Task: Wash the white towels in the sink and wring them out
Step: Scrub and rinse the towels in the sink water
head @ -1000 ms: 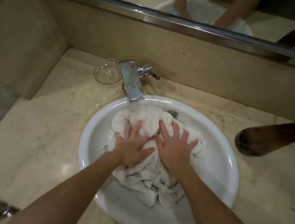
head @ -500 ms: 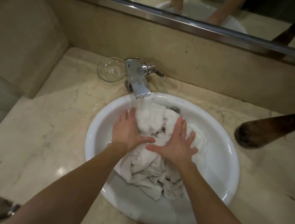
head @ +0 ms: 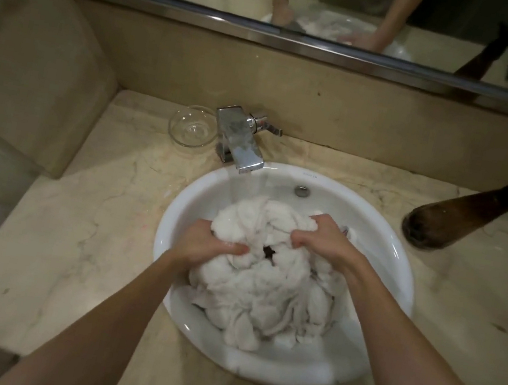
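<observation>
Change from a second ago: both hands were flat, fingers spread, pressing down on the white towels point(head: 268, 282). Now both are bunched into the cloth. Our left hand point(head: 207, 245) has its fingers curled into the left side of the heap, thumb across the top. Our right hand point(head: 322, 237) grips a fistful at the upper right. A dark gap shows in the folds between the two grips

We read that as pressing replaced by gathering and kneading, so we're in the wash phase, not wringing yet. The heap sits inside the sink point(head: 395, 283), filling most of the bowl, nothing lifted clear of it. How many towels are in there we can't tell, it's one tangled mass

Water runs from the faucet point(head: 240, 146) and lands on the back-left edge of the heap, so the cloth is soaked and will be heavy when raised

Around us:
- glass bowl point(head: 193, 126) on the countertop point(head: 65, 228), just left of the faucet
- dark brown object point(head: 463, 217) lying on the counter right of the sink, can't identify it
- mirror point(head: 344, 5) above, reflecting our arms and the basin
- overflow hole point(head: 302, 191) on the sink's back wall, uncovered

In the way: the spout overhangs the back-left rim, so lifting to wring there risks knocking it. Drain isn't visible under the towels, can't tell if it's blocked
</observation>
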`<state>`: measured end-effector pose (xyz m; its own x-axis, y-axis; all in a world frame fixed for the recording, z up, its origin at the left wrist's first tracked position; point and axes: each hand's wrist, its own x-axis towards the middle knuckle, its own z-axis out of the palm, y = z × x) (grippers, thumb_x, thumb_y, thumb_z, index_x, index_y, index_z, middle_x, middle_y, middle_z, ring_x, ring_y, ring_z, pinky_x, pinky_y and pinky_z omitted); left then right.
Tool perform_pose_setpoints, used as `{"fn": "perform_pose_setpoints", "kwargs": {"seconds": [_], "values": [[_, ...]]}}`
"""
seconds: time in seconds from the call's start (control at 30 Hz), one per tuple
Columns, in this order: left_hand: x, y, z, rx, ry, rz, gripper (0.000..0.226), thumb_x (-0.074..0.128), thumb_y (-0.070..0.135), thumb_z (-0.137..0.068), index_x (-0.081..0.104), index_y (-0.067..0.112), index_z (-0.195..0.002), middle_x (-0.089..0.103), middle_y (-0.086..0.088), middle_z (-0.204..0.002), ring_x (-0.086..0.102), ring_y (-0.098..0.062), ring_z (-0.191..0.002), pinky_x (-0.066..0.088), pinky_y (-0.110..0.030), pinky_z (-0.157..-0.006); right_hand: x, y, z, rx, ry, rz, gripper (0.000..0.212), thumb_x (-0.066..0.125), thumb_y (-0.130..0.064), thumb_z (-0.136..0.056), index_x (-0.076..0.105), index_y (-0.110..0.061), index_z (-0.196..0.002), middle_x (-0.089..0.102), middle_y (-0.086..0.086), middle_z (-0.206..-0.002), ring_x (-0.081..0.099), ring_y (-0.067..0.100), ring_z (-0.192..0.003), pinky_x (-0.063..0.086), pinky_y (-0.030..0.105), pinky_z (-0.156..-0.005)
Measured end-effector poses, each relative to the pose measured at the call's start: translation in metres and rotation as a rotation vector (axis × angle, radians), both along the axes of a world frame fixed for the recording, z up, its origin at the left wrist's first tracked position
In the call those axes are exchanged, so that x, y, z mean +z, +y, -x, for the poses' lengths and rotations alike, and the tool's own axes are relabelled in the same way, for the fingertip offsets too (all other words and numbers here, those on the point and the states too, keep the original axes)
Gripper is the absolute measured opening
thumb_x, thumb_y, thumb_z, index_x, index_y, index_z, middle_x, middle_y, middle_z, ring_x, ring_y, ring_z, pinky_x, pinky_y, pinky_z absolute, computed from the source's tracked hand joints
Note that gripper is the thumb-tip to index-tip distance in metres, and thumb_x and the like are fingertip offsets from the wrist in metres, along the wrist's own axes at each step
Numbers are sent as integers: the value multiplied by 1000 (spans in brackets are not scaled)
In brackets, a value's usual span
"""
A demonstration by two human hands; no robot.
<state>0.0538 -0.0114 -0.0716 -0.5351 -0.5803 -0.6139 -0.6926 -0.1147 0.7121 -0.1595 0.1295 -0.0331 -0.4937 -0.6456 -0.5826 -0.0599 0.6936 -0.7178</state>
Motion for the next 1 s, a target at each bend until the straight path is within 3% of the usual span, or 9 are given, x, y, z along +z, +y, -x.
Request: {"fn": "perform_pose_setpoints", "kwargs": {"seconds": [0.1, 0.23, 0.4, 0.5, 0.6, 0.67, 0.73, 0.83, 1.0], "values": [[26, 1, -12, -27, 122, -134, 67, 97, 40, -49, 74, 14, -107, 78, 4, -97, 73, -12, -93, 58, -37, -88, 17, 15, -6, -116, -290, 103, 41, 68, -18, -37, 44, -10, -69, 50, 4, -69, 47, 25, -67, 35, 28, -57], [50, 3, -24, -108, 182, -308, 62, 93, 32, -57, 73, 9, -111, 76, -9, -106, 72, -23, -102, 54, -43, -96, 26, 28, -5, -249, -573, 38, 18, 58, -10, -28, 55, -16, -45, 47, 5, -62, 50, 22, -56, 37, 21, -49], [42, -6, -21, -158, 20, -465, 88, 91, 61, -51, 69, 7, -118, 74, -12, -113, 70, -27, -106, 50, -45, -102, 35, 32, 17, -102, -594, -222, 49, 68, -20, -49, 78, 0, -92, 72, 23, -95, 68, 37, -87, 54, 39, -81], [39, -15, 6, -128, -294, -115, 106, 64, 87, -60, 61, 4, -127, 68, -12, -125, 67, -25, -110, 51, -36, -98, 13, 17, 15, -64, -184, -231, 62, 72, -36, -80, 57, -6, -133, 64, 12, -123, 61, 27, -108, 47, 38, -92], [26, -1, 36, -456, -609, 499, 83, 44, 58, -97, 8, 14, -157, 25, -21, -158, 33, -40, -141, 29, -47, -113, -10, -9, -6, 254, 585, -428, 67, 53, -41, -97, 23, -24, -154, 22, 9, -160, 23, 34, -146, 23, 59, -112], [16, 24, 50, -579, -639, 674, 75, 37, 43, -100, -4, 19, -158, -1, -24, -163, 15, -51, -144, 12, -58, -119, -24, -15, -24, 406, 919, -334, 57, 48, -40, -96, 35, -27, -150, 24, 7, -161, 22, 30, -148, 16, 64, -114], [1, 41, 52, -605, -556, 856, 71, 25, 44, -99, 0, 14, -158, -12, -20, -164, -2, -48, -149, -1, -60, -120, -39, -5, -34, 408, 1016, -140, 50, 41, -45, -96, 55, -21, -137, 43, 9, -154, 38, 29, -142, 23, 62, -113], [-17, 50, 51, -519, -331, 894, 73, 11, 59, -96, 5, 24, -159, -2, -17, -165, -3, -38, -152, -4, -57, -121, -59, 13, -27, 459, 1037, -87, 59, 38, -55, -94, 53, -23, -141, 44, 7, -154, 39, 32, -142, 26, 63, -112], [-28, 44, 77, -544, -451, 815, 76, -8, 71, -87, -1, 40, -156, 6, -21, -164, 0, -43, -151, 5, -60, -118, -82, -8, -2, 492, 1055, -124, 58, 38, -55, -95, 50, -28, -144, 49, 7, -149, 43, 38, -135, 32, 58, -109]]}}
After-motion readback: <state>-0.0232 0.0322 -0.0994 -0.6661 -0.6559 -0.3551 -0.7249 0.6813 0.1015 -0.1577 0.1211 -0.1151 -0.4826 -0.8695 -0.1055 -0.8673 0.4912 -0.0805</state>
